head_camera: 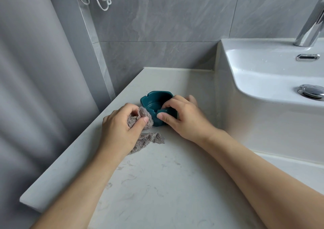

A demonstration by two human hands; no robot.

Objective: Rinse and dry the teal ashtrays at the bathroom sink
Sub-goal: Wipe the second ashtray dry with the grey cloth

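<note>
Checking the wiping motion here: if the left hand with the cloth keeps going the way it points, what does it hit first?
The left hand would likely push its grey cloth into the near side wall of the teal ashtray, which the right hand steadies.

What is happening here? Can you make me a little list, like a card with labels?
place: pale countertop beside a white sink
ashtray: one teal ashtray, upright on the countertop
left hand: left hand grips a grey cloth against the ashtray's side
right hand: right hand pinches the ashtray's near rim
faucet: chrome faucet; no water seen running
</note>
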